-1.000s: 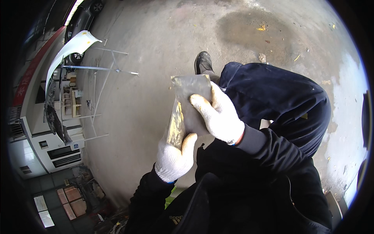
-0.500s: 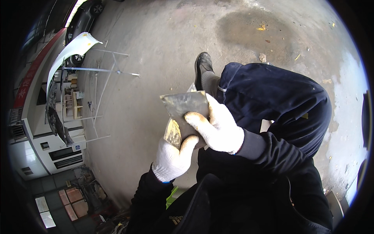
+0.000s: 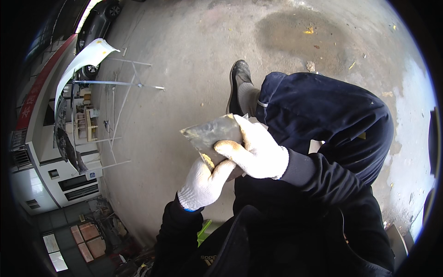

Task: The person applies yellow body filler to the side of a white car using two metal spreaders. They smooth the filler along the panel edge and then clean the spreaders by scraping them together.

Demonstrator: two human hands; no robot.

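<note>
Both my hands wear white knit gloves, the right one stained tan on the thumb. My right hand [image 3: 265,150] is closed on a flat, dark grey putty scraper [image 3: 210,131], its thumb pressed on the face and its wide edge pointing left. Below it, my left hand [image 3: 198,187] is closed round a second putty scraper [image 3: 207,160] with yellow putty on it. Most of that second blade is hidden behind the dark one. The two scrapers overlap and look to be touching, and my thumbs lie close together.
My bent leg [image 3: 323,106] in dark trousers and a grey boot [image 3: 242,83] are beyond my hands. On the left, a metal stand [image 3: 120,83] carries a pale curved car panel [image 3: 85,57]. A dark car [image 3: 97,27] stands farther back. The concrete floor [image 3: 194,55] has a damp patch.
The dark scraper has tilted, its left corner moving down and left. It now covers more of the puttied scraper. My left hand has shifted slightly.
</note>
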